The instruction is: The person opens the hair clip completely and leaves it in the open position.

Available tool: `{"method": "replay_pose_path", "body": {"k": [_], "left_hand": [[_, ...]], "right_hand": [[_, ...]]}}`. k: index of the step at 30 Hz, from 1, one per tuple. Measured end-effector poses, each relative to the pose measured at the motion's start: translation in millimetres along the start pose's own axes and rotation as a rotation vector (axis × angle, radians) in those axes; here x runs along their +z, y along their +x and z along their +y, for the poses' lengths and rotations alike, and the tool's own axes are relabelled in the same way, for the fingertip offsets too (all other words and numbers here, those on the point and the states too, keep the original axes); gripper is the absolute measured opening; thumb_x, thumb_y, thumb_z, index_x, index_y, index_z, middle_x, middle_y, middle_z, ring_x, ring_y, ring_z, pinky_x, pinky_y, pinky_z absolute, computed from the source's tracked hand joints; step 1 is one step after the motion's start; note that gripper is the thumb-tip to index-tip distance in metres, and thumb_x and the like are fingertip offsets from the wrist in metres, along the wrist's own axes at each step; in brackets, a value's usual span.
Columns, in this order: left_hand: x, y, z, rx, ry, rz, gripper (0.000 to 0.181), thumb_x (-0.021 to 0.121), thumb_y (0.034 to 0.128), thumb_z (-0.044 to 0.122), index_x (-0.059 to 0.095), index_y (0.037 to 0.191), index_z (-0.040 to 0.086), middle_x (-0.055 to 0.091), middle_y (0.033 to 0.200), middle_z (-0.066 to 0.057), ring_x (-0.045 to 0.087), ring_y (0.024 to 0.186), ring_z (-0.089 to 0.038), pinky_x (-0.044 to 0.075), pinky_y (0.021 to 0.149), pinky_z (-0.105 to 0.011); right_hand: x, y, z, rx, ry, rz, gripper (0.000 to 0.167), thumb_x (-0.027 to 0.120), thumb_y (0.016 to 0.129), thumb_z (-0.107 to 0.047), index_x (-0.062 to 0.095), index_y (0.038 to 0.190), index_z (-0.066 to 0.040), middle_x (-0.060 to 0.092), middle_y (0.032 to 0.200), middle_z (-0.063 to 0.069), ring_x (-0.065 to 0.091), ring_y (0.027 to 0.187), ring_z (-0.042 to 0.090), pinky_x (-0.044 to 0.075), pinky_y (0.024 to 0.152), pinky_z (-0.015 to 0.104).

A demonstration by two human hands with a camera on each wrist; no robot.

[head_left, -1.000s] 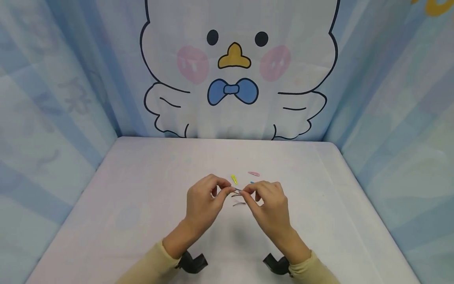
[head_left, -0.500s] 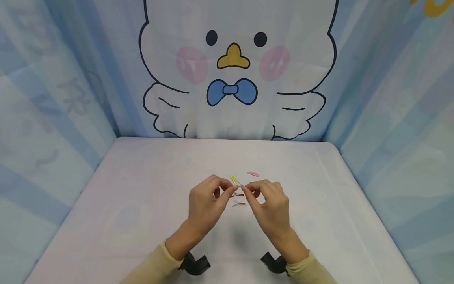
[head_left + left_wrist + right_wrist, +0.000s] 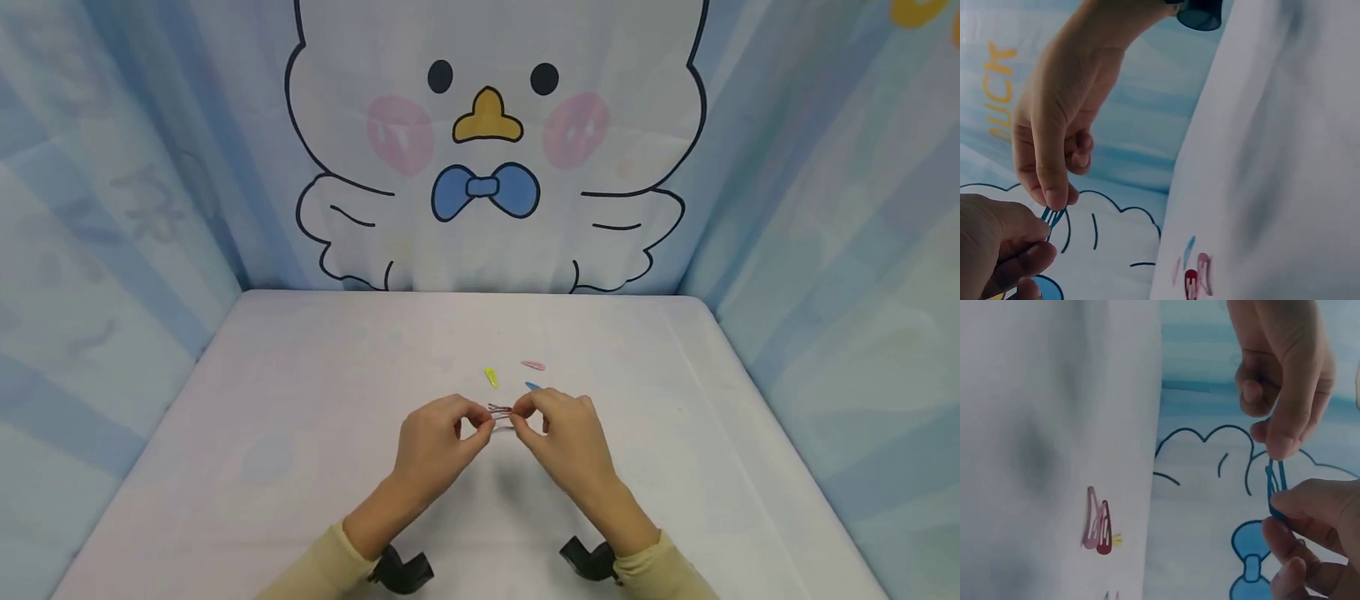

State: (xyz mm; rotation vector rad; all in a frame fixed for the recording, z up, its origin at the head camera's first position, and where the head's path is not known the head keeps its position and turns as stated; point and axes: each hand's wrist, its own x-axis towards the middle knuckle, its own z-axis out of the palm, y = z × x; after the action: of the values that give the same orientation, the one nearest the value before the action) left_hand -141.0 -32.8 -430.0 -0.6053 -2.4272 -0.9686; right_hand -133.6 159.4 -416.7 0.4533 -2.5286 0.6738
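In the head view, my left hand [image 3: 437, 437] and right hand [image 3: 567, 437] meet fingertip to fingertip above the table. Between them they pinch a blue snap hair clip [image 3: 1277, 478], seen in the right wrist view with its rounded end at my right thumb and its other end at my left fingertips. The left wrist view also shows this clip [image 3: 1054, 216]; whether it is snapped flat I cannot tell. Below the hands lie a red hair clip [image 3: 1104, 531] and a pink hair clip [image 3: 1090, 519]. My fingers partly hide these in the head view.
Farther back on the white table [image 3: 337, 358] lie a yellow clip [image 3: 491, 377], another pink clip [image 3: 533, 365] and another blue clip [image 3: 532, 385], partly covered by the right hand. A printed curtain [image 3: 487, 250] stands behind the table.
Both hands have shifted down in the head view, toward the person, still pinching the clip together. The loose clips on the table stay where they were.
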Motion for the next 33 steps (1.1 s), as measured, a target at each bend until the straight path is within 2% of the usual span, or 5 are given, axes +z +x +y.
{"method": "replay_pose_path", "body": {"k": [5,12,21,27,33], "left_hand": [[12.5,-12.6,-14.6,-0.076,0.012,-0.168,0.007,0.085,0.0845,0.018,0.078,0.084,0.020,0.073,0.078,0.011,0.045,0.059,0.002,0.038,0.054,-0.017],[35.4,-20.9,-36.1,-0.146,0.000,-0.399,0.005,0.082,0.0868,0.019,0.079,0.083,0.020,0.071,0.077,0.013,0.056,0.065,0.000,0.044,0.058,-0.021],[58.3,-22.8,-48.8,-0.119,0.036,-0.421,0.012,0.082,0.0860,0.019,0.072,0.081,0.023,0.063,0.073,0.015,0.053,0.064,0.001,0.042,0.058,-0.021],[59.7,-20.4,-47.8,-0.153,0.042,-0.439,0.010,0.082,0.0868,0.019,0.072,0.083,0.021,0.060,0.073,0.014,0.051,0.063,0.000,0.041,0.057,-0.021],[56.1,-20.9,-47.3,-0.174,0.046,-0.458,0.008,0.081,0.0875,0.021,0.073,0.085,0.021,0.061,0.075,0.013,0.051,0.065,-0.001,0.042,0.059,-0.023]], "right_hand": [[14.5,-5.2,6.6,0.073,-0.043,-0.182,0.016,0.084,0.081,-0.012,0.072,0.080,-0.021,0.073,0.078,-0.009,0.067,0.072,0.011,0.039,0.074,0.037],[37.2,-14.5,18.9,0.143,-0.061,-0.368,0.024,0.085,0.081,-0.015,0.066,0.070,-0.024,0.067,0.070,-0.013,0.053,0.061,0.005,0.040,0.076,0.037],[54.0,-18.9,34.1,0.175,-0.077,-0.392,0.025,0.085,0.082,-0.015,0.065,0.069,-0.024,0.064,0.068,-0.013,0.056,0.063,0.008,0.038,0.073,0.037],[58.1,-17.7,36.6,0.189,-0.078,-0.381,0.022,0.086,0.080,-0.015,0.068,0.071,-0.023,0.064,0.068,-0.012,0.055,0.063,0.009,0.041,0.075,0.041],[49.8,-12.1,39.6,0.269,-0.018,-0.382,0.010,0.084,0.085,-0.020,0.075,0.087,-0.019,0.071,0.083,-0.006,0.067,0.082,0.016,0.050,0.086,0.045]]}}
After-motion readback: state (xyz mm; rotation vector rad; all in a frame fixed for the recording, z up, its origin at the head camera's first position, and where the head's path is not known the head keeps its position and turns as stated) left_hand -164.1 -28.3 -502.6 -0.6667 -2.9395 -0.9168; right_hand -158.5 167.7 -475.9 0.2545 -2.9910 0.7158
